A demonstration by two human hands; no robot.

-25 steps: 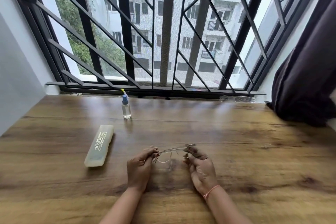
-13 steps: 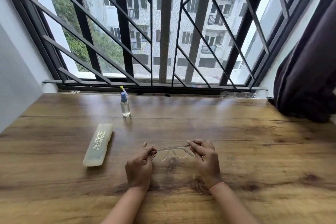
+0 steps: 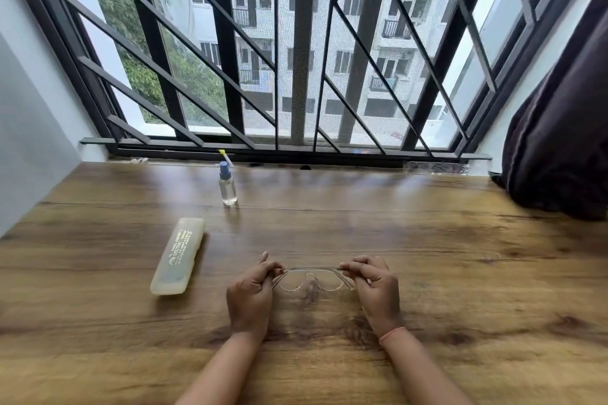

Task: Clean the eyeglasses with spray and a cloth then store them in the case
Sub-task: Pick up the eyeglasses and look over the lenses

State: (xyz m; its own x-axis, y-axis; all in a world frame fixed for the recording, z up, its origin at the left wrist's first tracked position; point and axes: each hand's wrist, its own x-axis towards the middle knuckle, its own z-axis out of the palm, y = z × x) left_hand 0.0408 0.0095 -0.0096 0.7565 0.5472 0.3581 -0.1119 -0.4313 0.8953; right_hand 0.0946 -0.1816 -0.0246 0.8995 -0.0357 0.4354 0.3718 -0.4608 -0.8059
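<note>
Eyeglasses [image 3: 312, 278], clear frame, held just above the table [image 3: 460, 273] in front of me, long axis running left to right, lenses hanging toward me and down. My left hand [image 3: 251, 296] pinches the left end, my right hand [image 3: 375, 289] pinches the right end, fingers curled narrow round the frame corners on both sides; can't tell if the temples are folded or out. Spray bottle [image 3: 227, 186] stands upright well ahead and to the left, near the window sill, so my left hand is the nearer one for it. Case [image 3: 177, 256] lies shut, left of my left hand, its long axis pointing away from me and slightly right, apart from the glasses. No cloth in view. My guess: spraying comes next, so one hand must let go while the other keeps the frame. Table is brown wood grain; barred window [image 3: 296, 59] behind, dark curtain [image 3: 566, 125] at right, pale wall at left
</note>
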